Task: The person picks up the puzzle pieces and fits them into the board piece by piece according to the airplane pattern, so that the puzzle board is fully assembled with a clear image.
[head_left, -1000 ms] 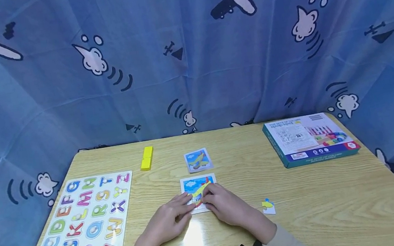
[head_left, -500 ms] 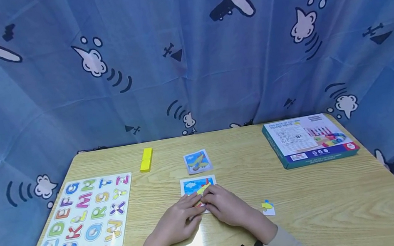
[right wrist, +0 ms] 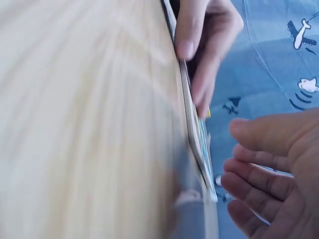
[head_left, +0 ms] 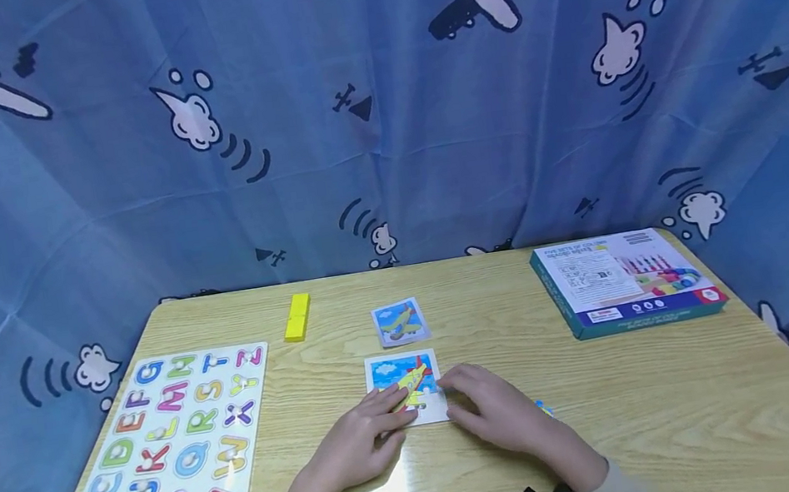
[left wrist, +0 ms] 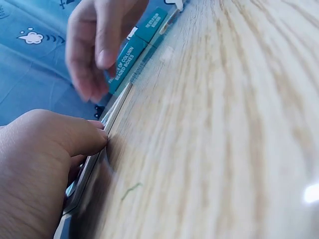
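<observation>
A small jigsaw board (head_left: pixel 433 414) with a yellow and red airplane picture lies at the middle of the table. My left hand (head_left: pixel 362 444) rests on its lower left part, fingers stretched over the picture and thumb at the near edge, as the left wrist view shows with the thumb (left wrist: pixel 89 137). Just off the board's right side is my right hand (head_left: pixel 496 408), holding nothing, its fingers (right wrist: pixel 254 184) loosely bent in the right wrist view. Behind the right wrist a loose puzzle piece (head_left: pixel 543 407) shows only in part. A matching airplane picture card (head_left: pixel 400 322) lies beyond the board.
A white alphabet board (head_left: pixel 187 443) with knobbed letters covers the table's left side. Two yellow blocks (head_left: pixel 296 318) lie end to end at the back. A flat teal-sided box (head_left: pixel 627 281) stands at the back right. A blue airplane-print curtain (head_left: pixel 376 114) hangs behind the table.
My right hand has let go of the puzzle and moved right, off the board, now partly hiding the loose piece. The left hand has stayed on the picture, its fingers shifting slightly right.
</observation>
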A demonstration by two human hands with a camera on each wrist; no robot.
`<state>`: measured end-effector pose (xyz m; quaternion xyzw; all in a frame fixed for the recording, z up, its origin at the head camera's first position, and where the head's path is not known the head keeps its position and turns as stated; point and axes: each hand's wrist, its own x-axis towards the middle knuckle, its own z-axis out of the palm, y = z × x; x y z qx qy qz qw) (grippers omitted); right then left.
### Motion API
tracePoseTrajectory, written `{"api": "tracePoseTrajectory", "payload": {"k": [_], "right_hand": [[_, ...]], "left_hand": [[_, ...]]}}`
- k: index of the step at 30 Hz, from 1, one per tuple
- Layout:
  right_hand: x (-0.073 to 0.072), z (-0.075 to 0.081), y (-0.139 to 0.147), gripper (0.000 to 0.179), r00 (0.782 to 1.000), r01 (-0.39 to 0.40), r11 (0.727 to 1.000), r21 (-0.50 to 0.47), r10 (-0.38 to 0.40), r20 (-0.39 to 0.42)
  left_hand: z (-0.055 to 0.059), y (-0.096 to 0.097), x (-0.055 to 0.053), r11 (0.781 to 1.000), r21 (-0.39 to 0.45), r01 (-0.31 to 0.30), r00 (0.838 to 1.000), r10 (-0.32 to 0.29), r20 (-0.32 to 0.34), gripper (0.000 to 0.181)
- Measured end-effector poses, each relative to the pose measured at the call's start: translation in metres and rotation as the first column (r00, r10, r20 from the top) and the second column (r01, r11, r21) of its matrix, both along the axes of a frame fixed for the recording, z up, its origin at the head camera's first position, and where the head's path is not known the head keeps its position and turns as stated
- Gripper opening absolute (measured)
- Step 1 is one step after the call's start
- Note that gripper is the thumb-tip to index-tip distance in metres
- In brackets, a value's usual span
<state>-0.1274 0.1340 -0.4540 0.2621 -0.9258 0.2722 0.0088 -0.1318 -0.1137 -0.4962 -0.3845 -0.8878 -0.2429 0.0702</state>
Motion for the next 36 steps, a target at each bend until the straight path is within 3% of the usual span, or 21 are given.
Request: {"api": "tracePoseTrajectory", "payload": {"k": [8, 19, 25, 36], "right_hand": [[0.014, 0.000, 0.043, 0.037, 0.995, 0.095, 0.995, 0.040, -0.096, 0.008], [0.034, 0.000, 0.093, 0.035, 0.983, 0.178, 0.982, 0.055, -0.175, -0.065], [0.037, -0.003, 0.105, 0.029, 0.974, 0.227, 0.972, 0.061, -0.228, 0.003], [0.036, -0.020, 0.107, 0.024, 0.980, 0.188, 0.982, -0.023, -0.189, -0.057]], "left_hand": [[0.000, -0.001, 0.000, 1.000, 0.015, -0.002, 1.000, 0.002, 0.021, 0.028], [0.000, 0.000, 0.000, 1.000, 0.018, 0.007, 0.999, -0.008, 0.041, 0.029], [0.001, 0.000, 0.000, 1.000, 0.012, 0.001, 0.999, -0.002, 0.032, 0.029], [0.001, 0.000, 0.000, 1.000, 0.002, -0.005, 0.999, 0.005, 0.035, 0.029]]}}
